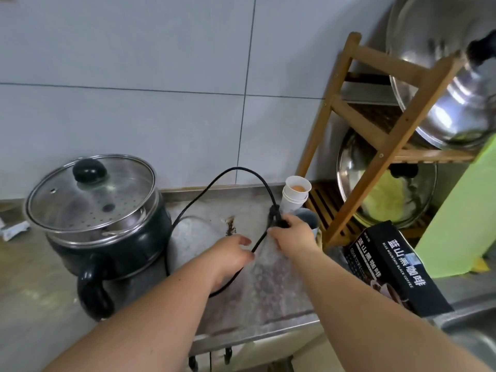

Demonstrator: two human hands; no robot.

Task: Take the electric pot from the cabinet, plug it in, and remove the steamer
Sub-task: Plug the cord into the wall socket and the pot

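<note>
The black electric pot (112, 248) stands on the steel counter (263, 299) at the left, handle toward me. A perforated metal steamer (88, 218) sits in its top under a glass lid (91, 189) with a black knob. The pot's black power cord (236, 173) loops up along the wall and down to my hands. My right hand (294, 234) grips the plug end of the cord beside the cups. My left hand (230, 257) closes around the cord lower down, just left of the right hand.
Stacked white paper cups (295, 194) and a grey mug (308, 220) stand right behind my right hand. A wooden rack (375, 146) with steel lids fills the right. A black coffee box (394, 267) lies by the sink edge. A green board (464, 210) leans at far right.
</note>
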